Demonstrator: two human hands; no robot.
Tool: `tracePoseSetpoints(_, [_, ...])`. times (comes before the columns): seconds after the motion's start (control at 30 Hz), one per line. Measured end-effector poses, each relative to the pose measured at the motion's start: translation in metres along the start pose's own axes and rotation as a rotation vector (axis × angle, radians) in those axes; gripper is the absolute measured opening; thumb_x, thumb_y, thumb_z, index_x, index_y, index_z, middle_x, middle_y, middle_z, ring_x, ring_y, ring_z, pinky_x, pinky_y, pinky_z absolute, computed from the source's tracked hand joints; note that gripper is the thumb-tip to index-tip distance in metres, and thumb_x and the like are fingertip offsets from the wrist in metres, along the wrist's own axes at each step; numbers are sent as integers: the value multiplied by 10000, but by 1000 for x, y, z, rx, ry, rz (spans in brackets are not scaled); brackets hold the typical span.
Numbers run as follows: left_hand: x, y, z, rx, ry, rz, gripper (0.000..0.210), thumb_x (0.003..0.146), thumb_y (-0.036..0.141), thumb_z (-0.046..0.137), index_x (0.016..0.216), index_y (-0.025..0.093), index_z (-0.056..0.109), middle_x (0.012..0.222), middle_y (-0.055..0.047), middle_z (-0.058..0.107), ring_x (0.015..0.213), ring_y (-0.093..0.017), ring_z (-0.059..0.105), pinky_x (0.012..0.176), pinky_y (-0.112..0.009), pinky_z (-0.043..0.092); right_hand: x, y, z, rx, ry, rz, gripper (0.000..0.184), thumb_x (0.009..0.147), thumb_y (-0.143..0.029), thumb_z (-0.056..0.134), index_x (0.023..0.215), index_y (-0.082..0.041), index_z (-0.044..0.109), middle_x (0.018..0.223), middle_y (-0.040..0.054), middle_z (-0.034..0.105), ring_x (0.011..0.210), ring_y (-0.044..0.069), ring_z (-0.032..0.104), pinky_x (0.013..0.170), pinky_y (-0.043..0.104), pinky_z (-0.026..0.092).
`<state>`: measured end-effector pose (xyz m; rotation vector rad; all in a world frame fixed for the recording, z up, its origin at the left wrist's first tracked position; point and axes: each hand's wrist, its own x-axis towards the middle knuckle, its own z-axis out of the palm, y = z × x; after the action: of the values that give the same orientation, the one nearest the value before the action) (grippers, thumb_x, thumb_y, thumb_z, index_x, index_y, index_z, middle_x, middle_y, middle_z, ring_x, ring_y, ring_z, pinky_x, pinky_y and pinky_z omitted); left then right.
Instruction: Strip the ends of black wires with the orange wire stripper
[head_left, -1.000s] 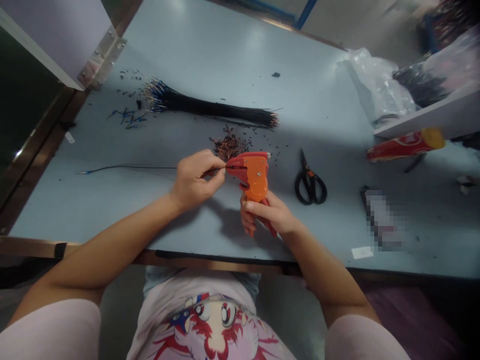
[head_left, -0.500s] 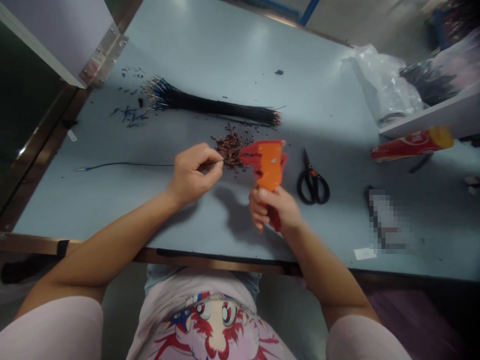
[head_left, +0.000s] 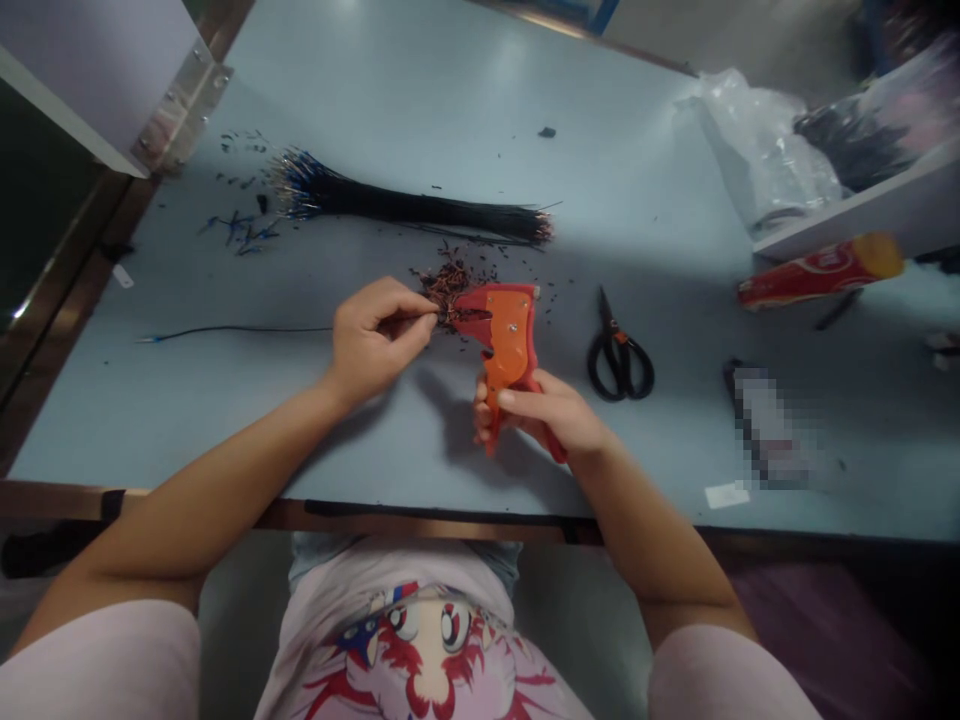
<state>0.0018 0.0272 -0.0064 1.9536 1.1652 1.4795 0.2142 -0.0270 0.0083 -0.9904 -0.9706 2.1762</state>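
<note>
The left hand, thumb and finger closed together, pinches a black wire trailing leftward over the table; the right hand, curled around an orange wire stripper, has swung it back beside the pinch, apparently within the wire's reach.

Well behind the bare left hand is a short, plain, pale pink left sleeve, with a matching right sleeve behind the right hand; between them, a pale shirt bears a red-and-blue cartoon print
</note>
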Motion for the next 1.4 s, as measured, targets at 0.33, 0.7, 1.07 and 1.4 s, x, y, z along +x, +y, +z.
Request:
tracePoseSetpoints(0.33, [-2,3,1,-22,-47,20,72,742,117,629,735,182,659,650,9,593,560,-70,474,520,-214,370,-1,4,4,23,-34,-12,287,776,-321,696,931,-110,581,784,54,603,705,202,651,613,351,555])
tracePoseSetpoints(0.7, [-4,8,2,35,-66,43,74,735,123,595,703,184,622,639,15,594,538,-69,462,503,-210,366,-1,7,5,-29,-93,-58,234,825,-305,651,940,-117,573,783,60,602,671,189,636,560,334,550])
tracePoseSetpoints(1.07, [-3,9,1,27,-60,66,92,727,92,586,698,174,614,636,15,584,547,-66,462,503,-204,353,-2,6,4,-67,-114,-52,225,855,-323,618,920,-114,566,712,45,597,629,176,628,538,310,539])
tracePoseSetpoints(1.4, [-3,8,2,29,-69,70,89,725,101,583,686,177,607,635,15,589,539,-66,467,500,-205,359,-2,6,5,-80,-79,-29,227,861,-346,618,862,-129,553,668,23,584,581,155,606,501,289,526])
